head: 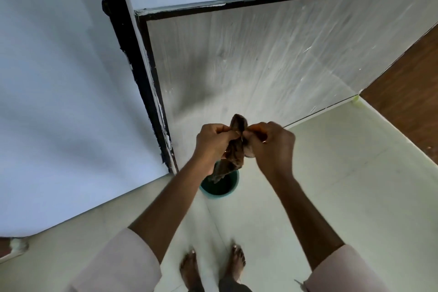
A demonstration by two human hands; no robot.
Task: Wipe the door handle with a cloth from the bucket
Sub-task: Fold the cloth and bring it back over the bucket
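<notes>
A dark brown cloth [234, 152] is gripped between both of my hands and twisted, its lower end hanging down over a teal bucket [219, 193] on the floor. My left hand [213, 142] is closed on the cloth's left side. My right hand [272, 144] is closed on its right side, close against the left hand. The bucket stands at the foot of a grey wood-grain door [260, 66]. No door handle shows in the head view.
A black door frame [137, 73] runs down the left of the door, with a pale wall [59, 90] beside it. Pale floor tiles [331, 185] spread around my bare feet [213, 268]. A brown surface [407, 92] lies at the right.
</notes>
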